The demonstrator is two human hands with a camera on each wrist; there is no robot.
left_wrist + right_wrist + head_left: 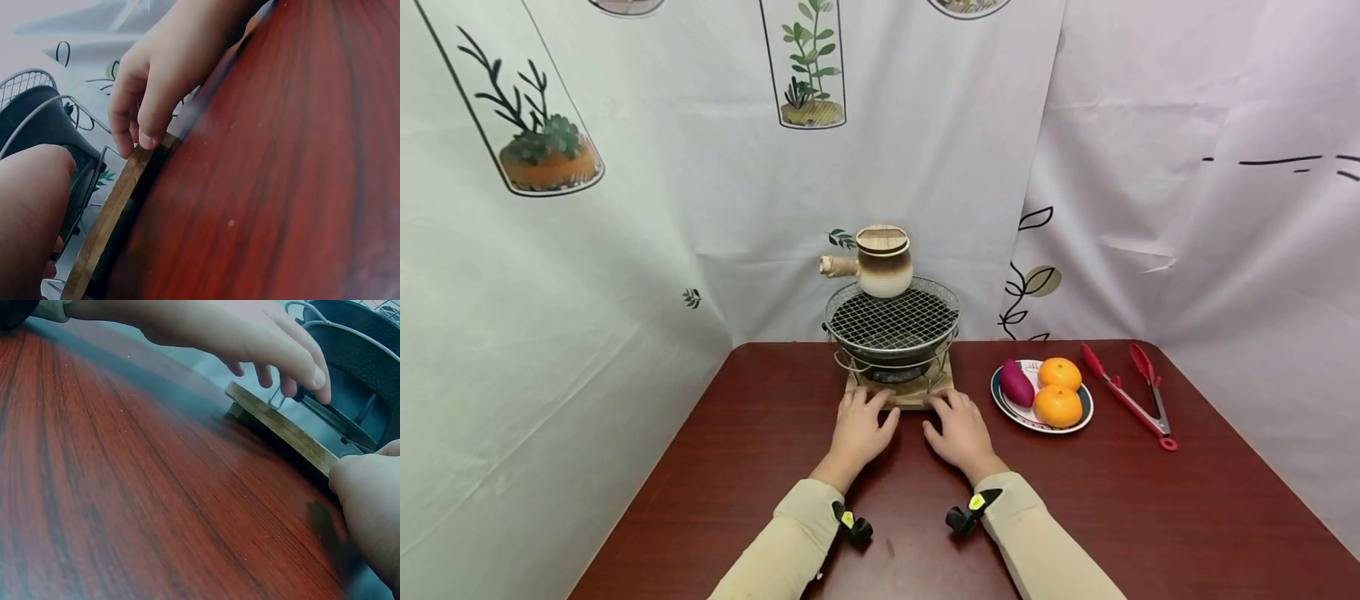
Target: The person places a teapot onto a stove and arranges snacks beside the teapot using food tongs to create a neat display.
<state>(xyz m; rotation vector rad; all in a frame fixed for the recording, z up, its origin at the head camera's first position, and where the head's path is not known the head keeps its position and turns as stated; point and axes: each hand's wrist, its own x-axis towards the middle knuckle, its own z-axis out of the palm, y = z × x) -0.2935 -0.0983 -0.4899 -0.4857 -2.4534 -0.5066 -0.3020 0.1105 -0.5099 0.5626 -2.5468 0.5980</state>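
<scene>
A round black charcoal grill [891, 358] with a wire mesh [895, 321] stands on a wooden board [917, 398] at the table's back. On the mesh sits a brown-and-cream side-handled teapot [885, 275] with a wooden lid [882, 240]. My left hand [861, 429] is at the board's front left corner; in the right wrist view its loosely bent fingers [294, 359] are just above the board. My right hand [961, 432] rests at the front right corner. In the left wrist view, its thumb [152, 128] touches the board's edge. Neither hand visibly grips anything.
A plate [1009, 410] right of the grill bears a purple sweet potato [1017, 383] and two oranges [1059, 406]. Red-tipped tongs [1138, 404] lie spread farther right on the dark red table [760, 467]. A patterned curtain [925, 125] hangs close behind.
</scene>
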